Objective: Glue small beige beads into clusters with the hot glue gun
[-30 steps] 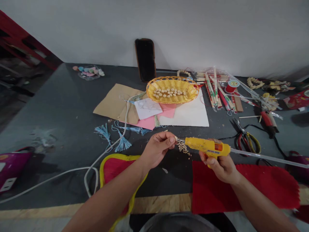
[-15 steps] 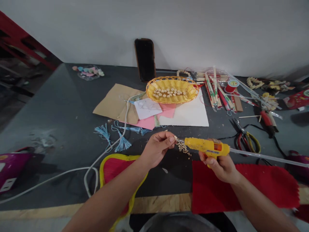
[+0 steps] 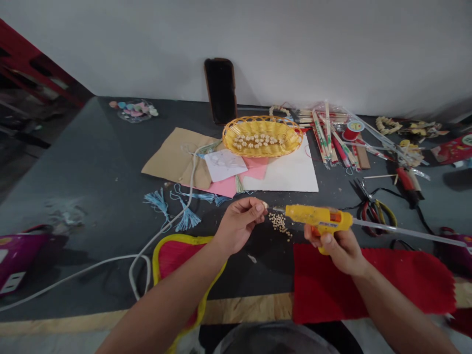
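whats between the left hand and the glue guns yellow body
In the head view, its metal nozzle, pointing toward the small pale piece in the left hand.

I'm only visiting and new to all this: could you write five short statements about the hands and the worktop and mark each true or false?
1. The right hand grips a yellow glue gun. True.
2. The left hand holds the spool of thread. False: it pinches a small pale piece.
3. The yellow basket has small pale clusters in it. True.
4. The phone lies flat. False: it stands propped at the wall.
5. Blue tassels lie left of the left hand. True.
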{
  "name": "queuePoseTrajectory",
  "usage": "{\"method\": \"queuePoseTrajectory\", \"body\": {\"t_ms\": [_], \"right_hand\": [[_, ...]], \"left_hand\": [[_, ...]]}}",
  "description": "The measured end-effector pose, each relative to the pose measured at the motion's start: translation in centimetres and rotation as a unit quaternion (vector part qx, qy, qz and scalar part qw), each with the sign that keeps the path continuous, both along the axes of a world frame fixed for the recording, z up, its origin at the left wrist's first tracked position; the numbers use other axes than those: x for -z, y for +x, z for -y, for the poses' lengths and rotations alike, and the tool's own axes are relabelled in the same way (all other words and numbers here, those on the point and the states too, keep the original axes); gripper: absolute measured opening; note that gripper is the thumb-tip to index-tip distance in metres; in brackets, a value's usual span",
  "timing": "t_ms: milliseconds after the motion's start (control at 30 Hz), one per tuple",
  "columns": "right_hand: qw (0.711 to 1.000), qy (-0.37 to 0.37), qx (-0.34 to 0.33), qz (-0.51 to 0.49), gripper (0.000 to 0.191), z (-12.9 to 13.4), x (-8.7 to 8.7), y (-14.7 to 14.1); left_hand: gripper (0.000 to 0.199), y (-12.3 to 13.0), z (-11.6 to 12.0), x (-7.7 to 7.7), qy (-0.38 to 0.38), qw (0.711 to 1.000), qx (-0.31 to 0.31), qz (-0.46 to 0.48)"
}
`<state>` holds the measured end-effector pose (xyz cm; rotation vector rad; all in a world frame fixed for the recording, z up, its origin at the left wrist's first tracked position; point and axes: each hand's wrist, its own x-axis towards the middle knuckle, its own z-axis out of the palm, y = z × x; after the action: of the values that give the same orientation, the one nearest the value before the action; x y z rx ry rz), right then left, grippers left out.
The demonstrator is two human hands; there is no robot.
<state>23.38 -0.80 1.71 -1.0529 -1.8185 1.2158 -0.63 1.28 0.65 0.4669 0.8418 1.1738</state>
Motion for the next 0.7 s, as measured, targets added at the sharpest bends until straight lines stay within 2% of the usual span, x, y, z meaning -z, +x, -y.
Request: {"method": "queuePoseTrajectory", "body": {"t_ms": [100, 200, 233, 300, 367, 433, 500, 533, 600, 633, 700], "right_hand": [[0.989, -0.106, 0.071, -0.071, 0.039, -1.2, -0.1, 0.1], [0.964, -0.179, 0.179, -0.076, 0.04, -3.9, -0.2, 0.2], [0.958, -0.202, 0.188, -0.075, 0.04, -5.1, -0.2, 0.2], [0.954, -0.242, 0.159, -0.074, 0.041, -7.3, -0.2, 0.1], [0.953, -0.25, 0.159, -0.057, 0.043, -9.2, -0.2, 0.2], [0.966, -0.209, 0.154, 0.005, 0.042, -10.5, -0.3, 0.7], [0.969, -0.132, 0.158, 0.136, 0.04, -11.0, -0.8, 1.5], [0.958, -0.081, 0.169, 0.218, 0.037, -10.8, -1.2, 1.9], [0.916, 0.044, 0.195, 0.347, 0.03, -9.8, -2.0, 2.4], [0.9, 0.107, 0.199, 0.372, 0.026, -9.0, -2.4, 2.3], [0.901, 0.199, 0.164, 0.348, 0.02, -6.9, -2.7, 1.4]], "left_hand": [[0.02, -0.1, -0.3, -0.1, 0.003, 0.999, -0.029, 0.02], [0.019, -0.2, -0.4, -0.1, 0.009, 0.999, -0.033, 0.029], [0.019, -0.2, -0.4, -0.1, 0.012, 0.999, -0.03, 0.03], [0.018, -0.1, -0.4, -0.1, 0.02, 0.999, -0.021, 0.029], [0.018, -0.1, -0.4, 0.0, 0.026, 0.999, -0.016, 0.022], [0.019, -0.2, -0.4, 0.0, 0.028, 0.999, -0.017, 0.015], [0.02, -0.2, -0.4, 0.0, 0.028, 0.999, -0.018, 0.011], [0.02, -0.2, -0.4, 0.0, 0.029, 0.999, -0.016, 0.01], [0.02, -0.2, -0.4, 0.0, 0.031, 0.999, -0.01, 0.012], [0.02, -0.1, -0.4, 0.0, 0.032, 0.999, -0.007, 0.015], [0.02, 0.0, -0.4, 0.0, 0.03, 0.999, -0.004, 0.02]]}}
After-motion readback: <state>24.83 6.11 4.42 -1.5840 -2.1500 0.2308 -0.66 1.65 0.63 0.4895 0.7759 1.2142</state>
